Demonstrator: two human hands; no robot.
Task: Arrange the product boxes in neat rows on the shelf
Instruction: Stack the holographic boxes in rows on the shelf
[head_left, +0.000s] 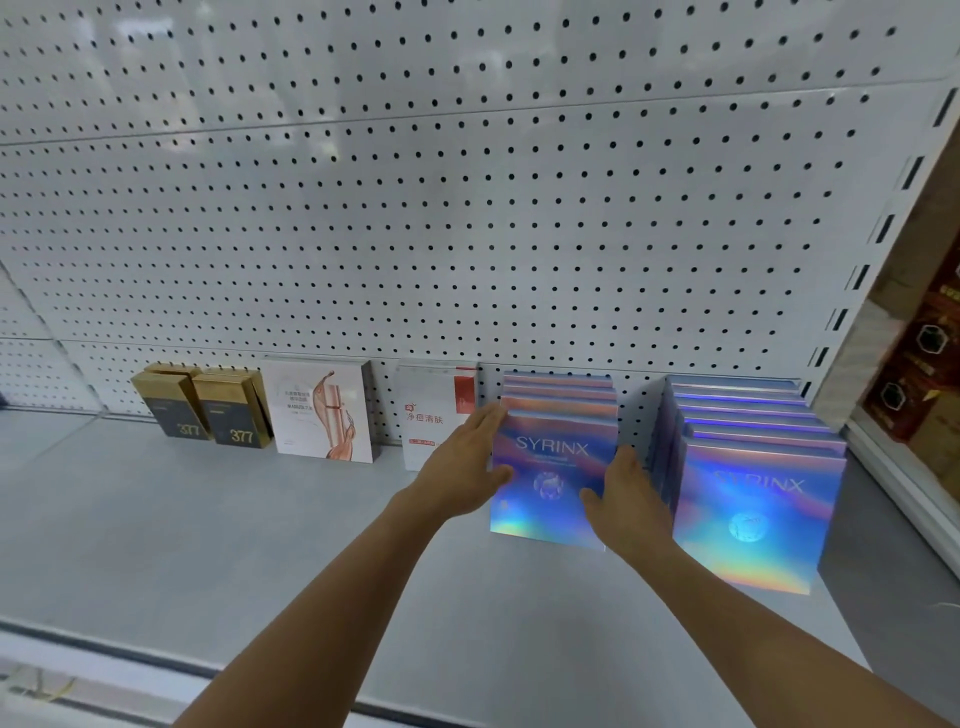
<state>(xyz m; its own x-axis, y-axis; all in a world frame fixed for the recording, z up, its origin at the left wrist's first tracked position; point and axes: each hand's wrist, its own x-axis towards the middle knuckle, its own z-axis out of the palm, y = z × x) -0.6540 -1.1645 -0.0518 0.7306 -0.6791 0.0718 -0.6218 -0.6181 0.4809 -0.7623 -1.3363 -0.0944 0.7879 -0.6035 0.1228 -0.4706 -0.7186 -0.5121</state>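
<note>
Both hands are working the middle stack of holographic SYRINX boxes (553, 467), which stand upright on the grey shelf (260, 530) with their faces toward the aisle and the back of the stack against the white pegboard (467, 208). The left hand (470, 462) lies flat along the left edge of the stack, fingers straight and together and reaching back along the box sides, thumb resting on the front box's face; the right hand (626, 499) mirrors it on the right edge, fingers extended and its thumb across the lower face. Neither is curled round a box, so this looks like squaring rather than lifting: pressing from both sides would bring the staggered edges into one line, and the tops behind the front box do sit slightly offset. Just to the right, apart from the hands, a second row of SYRINX boxes (753, 499) stands in a longer file whose front box comes further forward on the shelf. To the left along the pegboard stand a white box with red print (436, 415), partly hidden by the left hand, a white box with a copper swirl picture (324, 410), and two gold-and-black boxes marked 377 (208, 410) leaning at a tilt. Those tilted ones probably still want straightening.
</note>
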